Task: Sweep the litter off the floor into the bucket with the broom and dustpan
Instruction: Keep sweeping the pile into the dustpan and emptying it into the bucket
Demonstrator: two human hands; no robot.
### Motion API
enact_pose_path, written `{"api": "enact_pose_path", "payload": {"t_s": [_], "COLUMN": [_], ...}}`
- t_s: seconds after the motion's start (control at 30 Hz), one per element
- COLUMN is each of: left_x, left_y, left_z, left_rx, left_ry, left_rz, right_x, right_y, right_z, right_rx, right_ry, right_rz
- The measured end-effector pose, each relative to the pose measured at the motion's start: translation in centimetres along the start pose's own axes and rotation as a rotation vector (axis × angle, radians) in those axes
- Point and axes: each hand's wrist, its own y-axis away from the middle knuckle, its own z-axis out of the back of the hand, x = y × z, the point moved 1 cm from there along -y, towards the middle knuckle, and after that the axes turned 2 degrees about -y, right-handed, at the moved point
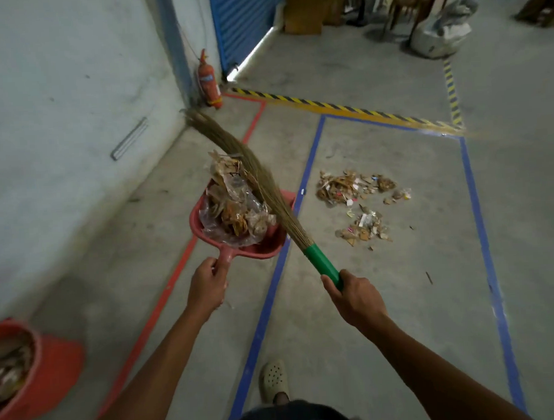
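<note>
Some litter (9,364) already sits in the bucket (60,359) back-left of our left hand (209,284), which grips the loaded dustpan (261,251), while our right hand (357,296) clasps the broom (265,181) and two piles (354,187) lie unswept ahead of it.

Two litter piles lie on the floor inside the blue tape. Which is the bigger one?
The farther pile, nearer the yellow-black tape. It spreads wider than the small pile, which lies closer to the right hand on the broom.
</note>
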Motion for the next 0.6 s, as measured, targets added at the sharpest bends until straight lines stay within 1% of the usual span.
{"api": "enact_pose_path", "payload": {"t_s": [0.17, 0.37, 0.6], "left_x": [3.0, 6.6, 11.7], "left_y": [8.0, 17.3, 24.9], "left_z": [4.4, 9.3, 16.3], "left_rx": [-0.1, -0.275, -0.461], "left_ry": [0.06, 0.071, 0.085], "left_rz": [0.057, 0.129, 0.217], "right_x": [2.2, 5.0, 11.5], "right_y": [4.9, 10.1, 14.3], "right_z": [-1.7, -5.9, -10.1], "right_rx": [0.066, 0.162, 0.255], "right_ry": [0.038, 0.051, 0.111], "right_rz": [0.126, 0.269, 0.447]}}
